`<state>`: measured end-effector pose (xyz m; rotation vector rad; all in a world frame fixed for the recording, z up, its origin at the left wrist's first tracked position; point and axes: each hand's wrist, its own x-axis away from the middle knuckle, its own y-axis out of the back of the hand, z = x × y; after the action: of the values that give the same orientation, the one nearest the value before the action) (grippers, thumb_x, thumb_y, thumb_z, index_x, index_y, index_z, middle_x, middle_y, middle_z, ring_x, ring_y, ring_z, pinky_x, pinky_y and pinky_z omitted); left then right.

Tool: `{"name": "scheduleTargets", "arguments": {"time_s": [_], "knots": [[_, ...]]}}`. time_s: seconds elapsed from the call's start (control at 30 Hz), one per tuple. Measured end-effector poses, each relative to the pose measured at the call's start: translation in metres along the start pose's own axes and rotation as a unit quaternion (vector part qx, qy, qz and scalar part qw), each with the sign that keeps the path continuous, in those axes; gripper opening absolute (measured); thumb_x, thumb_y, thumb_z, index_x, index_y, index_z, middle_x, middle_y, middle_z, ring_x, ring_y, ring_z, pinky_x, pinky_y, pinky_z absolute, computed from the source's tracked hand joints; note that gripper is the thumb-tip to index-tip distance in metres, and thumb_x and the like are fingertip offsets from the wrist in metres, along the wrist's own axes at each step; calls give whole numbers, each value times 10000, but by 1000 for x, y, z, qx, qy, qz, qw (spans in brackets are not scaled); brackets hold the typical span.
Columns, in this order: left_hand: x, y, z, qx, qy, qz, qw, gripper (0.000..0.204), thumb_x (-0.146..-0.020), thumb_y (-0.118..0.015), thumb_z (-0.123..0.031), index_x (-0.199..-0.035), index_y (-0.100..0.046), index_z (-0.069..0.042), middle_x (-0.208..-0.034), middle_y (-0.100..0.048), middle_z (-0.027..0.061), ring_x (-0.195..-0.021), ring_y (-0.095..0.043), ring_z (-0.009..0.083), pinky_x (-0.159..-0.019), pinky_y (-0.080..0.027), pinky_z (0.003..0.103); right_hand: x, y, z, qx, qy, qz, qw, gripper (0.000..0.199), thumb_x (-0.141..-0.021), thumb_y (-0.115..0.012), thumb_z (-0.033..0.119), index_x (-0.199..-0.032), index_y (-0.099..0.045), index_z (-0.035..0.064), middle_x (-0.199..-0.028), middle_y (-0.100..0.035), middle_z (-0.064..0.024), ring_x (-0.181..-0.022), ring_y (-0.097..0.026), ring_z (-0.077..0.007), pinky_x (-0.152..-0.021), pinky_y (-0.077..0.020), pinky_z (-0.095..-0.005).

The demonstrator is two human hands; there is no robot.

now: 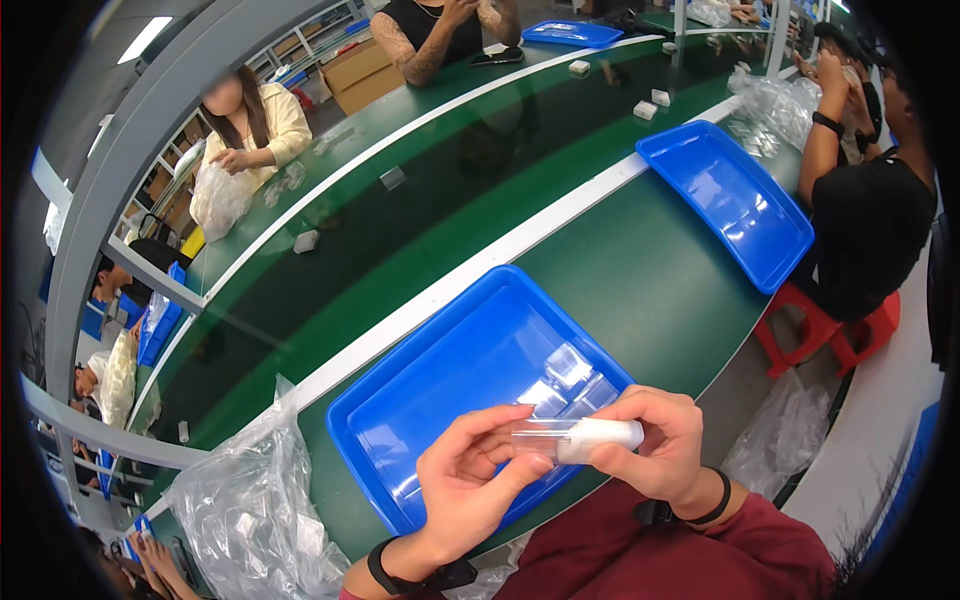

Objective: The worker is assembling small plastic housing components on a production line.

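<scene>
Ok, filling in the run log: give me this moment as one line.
left hand: holding clear case's left end | right hand: gripping white item at case's right end | blue tray: near hands, clear pieces inside

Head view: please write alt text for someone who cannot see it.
Left hand and right hand hold a clear box with a white item, above a blue tray with clear boxes. A plastic bag is at left; other people line the green table.
</scene>
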<state>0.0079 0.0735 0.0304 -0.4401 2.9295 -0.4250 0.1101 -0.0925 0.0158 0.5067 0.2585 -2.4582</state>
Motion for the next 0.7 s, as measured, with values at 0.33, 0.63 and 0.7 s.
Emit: {"name": "scheduleTargets", "arguments": {"time_s": [0.33, 0.63, 0.7], "knots": [[-1, 4, 3, -38, -76, 51, 995, 409, -754, -676, 131, -1132, -524, 95, -1062, -580, 178, -980, -635, 267, -866, -549, 343, -16, 17, 27, 206, 65, 117, 969, 223, -693, -792, 129, -873, -701, 33, -740, -676, -76, -555, -622, -148, -484, -468, -227], [2, -1, 1, -59, -116, 45, 991, 396, -741, -690, 131, -1100, -527, 96, -1047, -576, 187, -974, -632, 266, -847, -559, 346, -5, 9, 10, 163, 184, 34, 969, 232, -715, -777, 96, -922, -697, 29, -813, -694, -83, -643, -672, -166, -537, -540, -239], [1, 0, 2, -89, -122, 33, 988, 391, -739, -694, 129, -1094, -534, 96, -1047, -575, 189, -971, -633, 262, -840, -562, 340, -5, 9, 11, 175, 183, 48, 966, 230, -716, -772, 76, -929, -697, 31, -827, -696, -88, -644, -675, -169, -540, -544, -238]]}}
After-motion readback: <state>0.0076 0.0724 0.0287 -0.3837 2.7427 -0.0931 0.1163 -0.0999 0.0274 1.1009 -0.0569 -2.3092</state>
